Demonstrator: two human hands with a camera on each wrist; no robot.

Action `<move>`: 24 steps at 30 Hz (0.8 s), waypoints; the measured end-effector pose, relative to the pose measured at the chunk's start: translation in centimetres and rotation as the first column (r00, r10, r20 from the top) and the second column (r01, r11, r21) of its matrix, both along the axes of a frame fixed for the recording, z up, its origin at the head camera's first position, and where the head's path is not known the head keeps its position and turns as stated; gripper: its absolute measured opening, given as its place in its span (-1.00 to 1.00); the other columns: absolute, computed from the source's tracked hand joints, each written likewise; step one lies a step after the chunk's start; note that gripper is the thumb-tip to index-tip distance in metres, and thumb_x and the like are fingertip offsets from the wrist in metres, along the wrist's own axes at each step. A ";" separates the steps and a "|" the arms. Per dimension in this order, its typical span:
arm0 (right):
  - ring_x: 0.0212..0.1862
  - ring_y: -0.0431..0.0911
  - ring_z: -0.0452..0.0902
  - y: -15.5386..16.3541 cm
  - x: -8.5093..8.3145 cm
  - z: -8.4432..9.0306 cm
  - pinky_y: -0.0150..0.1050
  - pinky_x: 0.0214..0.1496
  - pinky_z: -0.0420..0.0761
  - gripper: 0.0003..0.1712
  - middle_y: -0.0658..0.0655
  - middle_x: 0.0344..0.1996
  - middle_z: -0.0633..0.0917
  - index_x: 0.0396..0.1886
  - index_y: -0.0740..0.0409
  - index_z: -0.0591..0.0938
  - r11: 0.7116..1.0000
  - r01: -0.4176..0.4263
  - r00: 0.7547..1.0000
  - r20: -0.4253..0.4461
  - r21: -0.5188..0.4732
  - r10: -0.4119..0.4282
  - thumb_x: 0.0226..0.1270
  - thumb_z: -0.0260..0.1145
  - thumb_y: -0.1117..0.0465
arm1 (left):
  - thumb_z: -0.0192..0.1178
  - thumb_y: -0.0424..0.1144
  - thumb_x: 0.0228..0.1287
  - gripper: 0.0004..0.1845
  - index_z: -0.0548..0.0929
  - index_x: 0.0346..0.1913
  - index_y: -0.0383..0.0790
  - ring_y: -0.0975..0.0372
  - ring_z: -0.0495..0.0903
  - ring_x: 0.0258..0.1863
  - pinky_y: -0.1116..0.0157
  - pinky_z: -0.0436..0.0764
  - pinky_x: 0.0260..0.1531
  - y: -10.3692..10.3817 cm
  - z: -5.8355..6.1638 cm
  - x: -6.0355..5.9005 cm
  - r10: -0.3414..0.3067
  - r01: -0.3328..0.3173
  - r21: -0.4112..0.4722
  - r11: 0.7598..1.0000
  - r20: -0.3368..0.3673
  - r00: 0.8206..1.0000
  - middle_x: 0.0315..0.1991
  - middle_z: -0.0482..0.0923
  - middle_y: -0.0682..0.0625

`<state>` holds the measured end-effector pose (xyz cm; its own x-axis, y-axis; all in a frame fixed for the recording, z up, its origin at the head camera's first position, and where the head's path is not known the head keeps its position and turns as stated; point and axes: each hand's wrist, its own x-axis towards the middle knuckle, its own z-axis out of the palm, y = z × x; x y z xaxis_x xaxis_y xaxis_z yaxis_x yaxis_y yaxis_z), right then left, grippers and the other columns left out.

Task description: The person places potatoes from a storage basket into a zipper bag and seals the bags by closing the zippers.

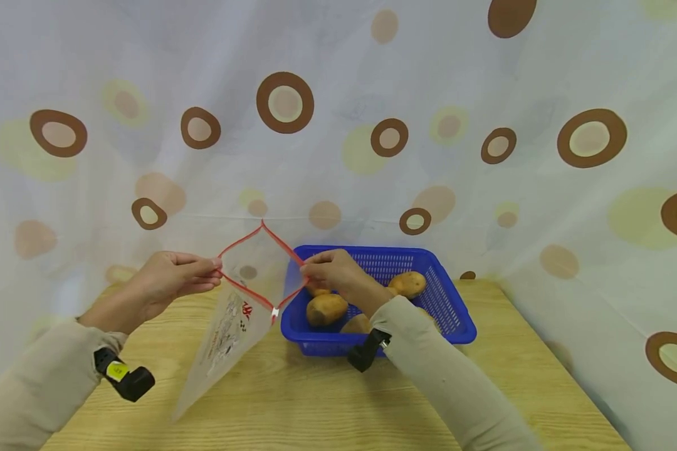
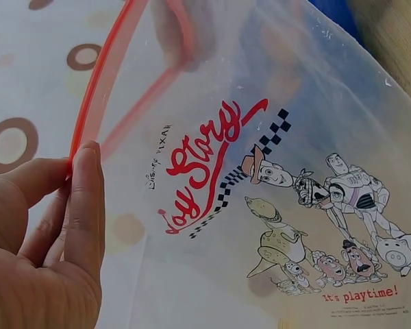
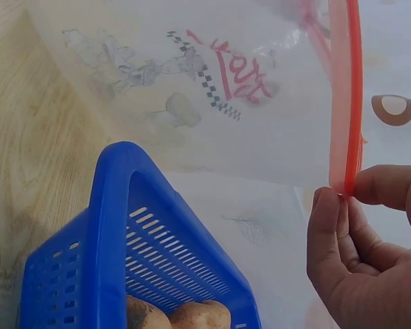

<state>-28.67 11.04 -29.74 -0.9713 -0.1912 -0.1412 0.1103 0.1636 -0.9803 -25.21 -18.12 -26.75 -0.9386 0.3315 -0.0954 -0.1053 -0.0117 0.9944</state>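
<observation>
I hold the clear plastic zip bag with the red seal and cartoon print [image 1: 242,294] above the wooden surface [image 1: 327,401]. My left hand [image 1: 166,282] pinches the rim at 9 o'clock and my right hand [image 1: 333,270] at 3 o'clock, spreading its mouth wide. The blue plastic basket [image 1: 446,300] of brown potatoes [image 1: 327,309] sits at the bag's 3 o'clock, within easy reach.

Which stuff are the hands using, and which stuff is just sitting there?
Being used:
left hand and right hand, each pinching the red rim of the clear zip bag, held open

Just there:
blue basket
potatoes inside it
wooden table
spotted curtain
</observation>
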 end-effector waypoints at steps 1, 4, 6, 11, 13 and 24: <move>-0.44 -0.19 0.59 -0.1 0.0 0.0 -0.21 -0.07 0.72 -0.74 0.10 -0.46 0.66 -0.08 0.41 0.61 1.000 -0.004 1.000 0.000 -0.001 0.004 0.27 0.32 0.36 | 0.25 -0.30 0.30 -0.91 0.74 -0.33 -0.20 0.26 0.73 -0.34 0.41 0.71 -0.20 0.0 -0.1 0.0 -0.003 0.003 0.007 1.000 -0.002 1.000 -0.40 0.72 -0.02; -0.35 -0.13 0.62 -0.1 0.0 -0.1 -0.16 0.01 0.70 -0.72 0.08 -0.43 0.67 -0.07 0.40 0.61 1.000 -0.027 1.000 -0.014 0.011 0.027 0.30 0.32 0.31 | 0.24 -0.31 0.31 -0.88 0.74 -0.35 -0.16 0.28 0.73 -0.34 0.42 0.71 -0.20 0.1 -0.3 -0.1 -0.011 0.011 0.023 1.000 -0.010 1.000 -0.41 0.72 0.00; -0.22 -0.01 0.65 0.2 0.0 -0.1 -0.12 0.08 0.67 -0.71 0.13 -0.35 0.69 -0.05 0.38 0.62 0.998 -0.055 0.998 -0.034 0.025 0.056 0.32 0.31 0.27 | 0.23 -0.32 0.32 -0.87 0.75 -0.35 -0.16 0.28 0.73 -0.34 0.43 0.71 -0.20 0.2 -0.4 -0.2 -0.017 0.017 0.040 0.999 -0.012 1.000 -0.40 0.72 -0.01; 0.10 0.13 0.55 2.3 0.0 -0.1 -0.10 0.22 0.58 -0.62 0.26 -0.01 0.64 0.08 0.34 0.57 0.988 -0.131 0.986 -0.096 0.077 0.138 0.37 0.28 0.20 | 0.22 -0.33 0.32 -0.87 0.75 -0.34 -0.18 0.28 0.72 -0.36 0.43 0.71 -0.22 0.2 -0.4 -0.2 -0.017 0.016 0.086 0.996 0.007 1.000 -0.40 0.71 -0.03; 0.11 0.09 0.55 3.4 -0.1 -0.4 -0.13 0.22 0.58 -0.59 0.24 0.05 0.62 0.10 0.30 0.57 0.981 -0.136 0.983 -0.107 0.138 0.151 0.36 0.29 0.16 | 0.22 -0.33 0.32 -0.87 0.75 -0.35 -0.18 0.29 0.72 -0.37 0.43 0.71 -0.23 0.2 -0.5 -0.2 -0.011 0.009 0.093 0.996 0.019 1.000 -0.41 0.71 -0.04; 0.19 0.15 0.47 8.6 -1.1 -4.7 -0.01 0.28 0.51 -0.54 0.25 0.12 0.58 0.17 0.25 0.54 0.859 -0.259 0.921 -0.155 0.441 0.358 0.33 0.32 0.18 | 0.22 -0.33 0.32 -0.86 0.75 -0.37 -0.17 0.29 0.71 -0.38 0.44 0.71 -0.23 0.6 -0.9 -0.3 -0.009 0.008 0.106 0.994 0.012 1.000 -0.42 0.71 -0.02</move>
